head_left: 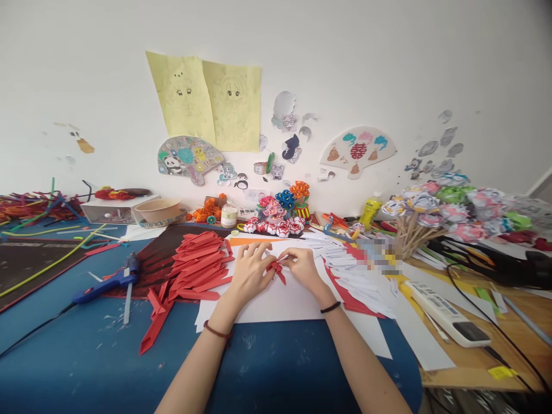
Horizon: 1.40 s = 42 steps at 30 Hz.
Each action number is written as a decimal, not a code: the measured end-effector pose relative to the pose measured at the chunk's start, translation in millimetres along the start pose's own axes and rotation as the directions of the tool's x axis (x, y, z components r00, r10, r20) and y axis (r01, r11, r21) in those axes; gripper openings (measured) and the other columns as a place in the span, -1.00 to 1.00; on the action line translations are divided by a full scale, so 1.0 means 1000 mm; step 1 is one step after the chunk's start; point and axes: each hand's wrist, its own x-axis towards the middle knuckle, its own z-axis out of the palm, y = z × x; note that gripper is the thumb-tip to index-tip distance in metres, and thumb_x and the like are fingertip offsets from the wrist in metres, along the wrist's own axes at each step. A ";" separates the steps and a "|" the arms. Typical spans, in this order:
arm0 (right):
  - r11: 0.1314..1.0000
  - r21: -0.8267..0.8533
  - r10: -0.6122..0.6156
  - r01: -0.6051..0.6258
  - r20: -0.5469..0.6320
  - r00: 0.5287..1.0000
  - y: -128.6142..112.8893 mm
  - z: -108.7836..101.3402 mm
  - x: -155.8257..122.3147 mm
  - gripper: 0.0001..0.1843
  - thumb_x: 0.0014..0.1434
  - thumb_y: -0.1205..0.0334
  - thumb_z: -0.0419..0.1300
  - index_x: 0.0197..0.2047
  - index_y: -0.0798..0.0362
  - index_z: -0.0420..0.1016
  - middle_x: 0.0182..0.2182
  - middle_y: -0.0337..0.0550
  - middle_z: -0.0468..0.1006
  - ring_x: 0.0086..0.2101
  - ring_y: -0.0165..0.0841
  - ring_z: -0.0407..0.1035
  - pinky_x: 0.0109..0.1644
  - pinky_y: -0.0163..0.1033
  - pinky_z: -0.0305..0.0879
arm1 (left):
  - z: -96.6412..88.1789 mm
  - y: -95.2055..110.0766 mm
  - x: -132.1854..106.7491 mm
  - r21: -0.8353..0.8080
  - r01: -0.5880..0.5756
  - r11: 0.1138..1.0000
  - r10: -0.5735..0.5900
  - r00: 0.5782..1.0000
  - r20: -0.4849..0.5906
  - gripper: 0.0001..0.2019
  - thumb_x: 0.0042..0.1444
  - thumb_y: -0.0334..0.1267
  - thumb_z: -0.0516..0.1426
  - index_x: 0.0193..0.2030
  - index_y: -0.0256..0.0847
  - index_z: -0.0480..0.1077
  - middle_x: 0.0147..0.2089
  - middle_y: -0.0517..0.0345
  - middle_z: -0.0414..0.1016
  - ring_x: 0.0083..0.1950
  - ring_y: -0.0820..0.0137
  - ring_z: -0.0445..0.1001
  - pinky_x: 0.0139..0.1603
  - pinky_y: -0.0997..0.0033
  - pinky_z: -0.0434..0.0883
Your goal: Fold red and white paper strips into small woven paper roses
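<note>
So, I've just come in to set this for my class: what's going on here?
A person's left hand and right hand are holding a small red folded-paper piece between them, over white paper on a blue work surface. To the left lies a pile of red folded paper strips, with a blue glue gun beyond it. White folded paper strips are spread on the right.

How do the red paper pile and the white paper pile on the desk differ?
The red paper pile lies left of the left hand; the white paper pile lies mostly right of the right hand. The red paper pile looks more compact, the white paper pile more spread out. Both are heaps of narrow paper pieces.
</note>
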 end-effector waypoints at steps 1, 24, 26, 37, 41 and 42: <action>1.000 -0.002 0.002 -0.002 0.004 1.000 0.001 0.000 0.000 -0.83 -0.01 0.47 0.19 -0.43 0.07 0.59 -0.49 -0.20 0.60 -0.50 -0.38 0.42 -0.33 -0.30 0.33 | 0.000 0.000 0.000 -0.007 0.000 1.000 0.000 1.000 0.003 -0.91 0.14 -0.26 0.14 -0.25 -0.08 0.47 0.07 0.05 0.40 0.04 0.15 0.30 0.00 0.07 0.14; 0.999 -0.042 0.004 -0.005 -0.011 1.000 0.001 0.001 -0.001 -0.81 -0.04 0.52 0.18 -0.46 0.09 0.58 -0.56 -0.23 0.55 -0.54 -0.41 0.37 -0.34 -0.32 0.28 | 0.004 0.000 0.000 -0.027 0.010 1.000 -0.011 1.000 -0.018 -0.93 0.10 -0.27 0.16 -0.30 -0.08 0.50 0.03 0.08 0.40 0.02 0.18 0.29 -0.02 0.12 0.16; 0.999 -0.048 0.003 -0.004 -0.015 1.000 0.002 0.002 -0.001 -0.81 -0.05 0.52 0.18 -0.47 0.09 0.58 -0.57 -0.24 0.54 -0.54 -0.41 0.37 -0.34 -0.32 0.28 | 0.005 0.000 0.000 -0.016 -0.005 1.000 0.004 1.000 -0.030 -0.93 0.10 -0.27 0.16 -0.30 -0.09 0.49 0.03 0.08 0.39 0.03 0.17 0.29 -0.01 0.11 0.15; 0.998 -0.056 0.012 -0.013 -0.035 0.999 0.001 -0.001 0.000 -0.82 -0.05 0.50 0.18 -0.47 0.08 0.57 -0.58 -0.24 0.53 -0.54 -0.42 0.36 -0.34 -0.33 0.27 | 0.004 0.000 0.001 0.004 -0.010 1.000 0.010 1.000 -0.028 -0.92 0.11 -0.27 0.16 -0.29 -0.06 0.51 0.00 0.09 0.40 0.01 0.18 0.29 -0.03 0.12 0.15; 0.998 -0.055 0.028 -0.031 -0.055 0.998 0.006 -0.001 0.001 -0.84 -0.04 0.48 0.19 -0.48 0.09 0.57 -0.60 -0.25 0.51 -0.55 -0.43 0.34 -0.36 -0.34 0.25 | 0.003 0.001 0.001 -0.002 -0.014 1.000 0.014 1.000 -0.005 -0.88 0.16 -0.24 0.14 -0.22 -0.03 0.52 -0.02 0.08 0.40 0.00 0.18 0.29 -0.03 0.11 0.15; 0.998 -0.053 0.033 -0.035 -0.055 0.998 0.008 0.000 0.001 -0.85 -0.04 0.48 0.19 -0.48 0.09 0.57 -0.61 -0.26 0.50 -0.56 -0.43 0.33 -0.37 -0.34 0.25 | 0.003 0.001 0.001 -0.002 -0.017 1.000 0.017 1.000 -0.002 -0.87 0.16 -0.24 0.14 -0.21 -0.03 0.52 -0.02 0.08 0.40 0.01 0.18 0.29 -0.03 0.12 0.15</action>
